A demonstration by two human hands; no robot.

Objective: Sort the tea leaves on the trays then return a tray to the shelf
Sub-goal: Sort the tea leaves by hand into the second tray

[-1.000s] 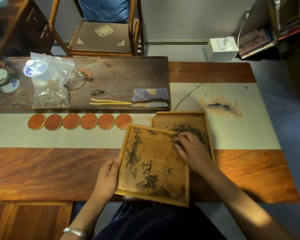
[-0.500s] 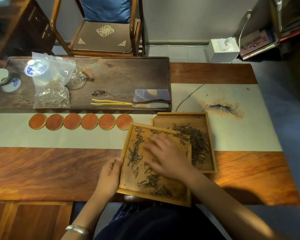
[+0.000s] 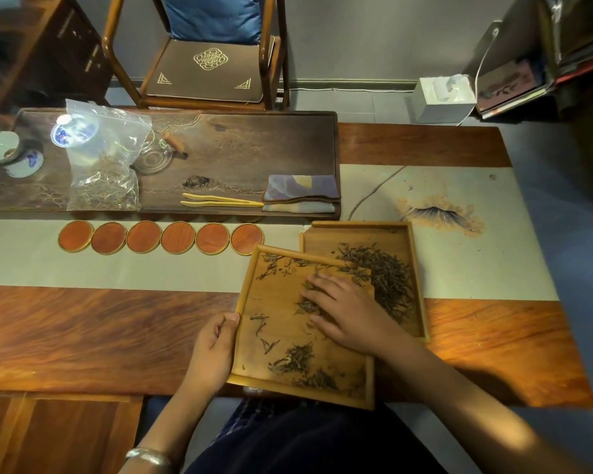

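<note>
Bamboo is what both trays are made of, and the near tray [image 3: 288, 336] lies tilted with its far right corner over the edge of the far tray [image 3: 401, 234]. Half a second ago the right hand [image 3: 350, 316] was a blur in the middle of the near tray; now it lies flat nearer the far right corner, fingers straight and together, pressing a clump of tea leaves [image 3: 308, 302] toward the heap in the far tray beyond its knuckles. That looks like 1 more sweep of the sorting, with loose leaves left below its palm. The left hand [image 3: 213, 350] holds the near tray's left rim as before, thumb curled on top, steadying it on the counter [image 3: 100, 336].
</note>
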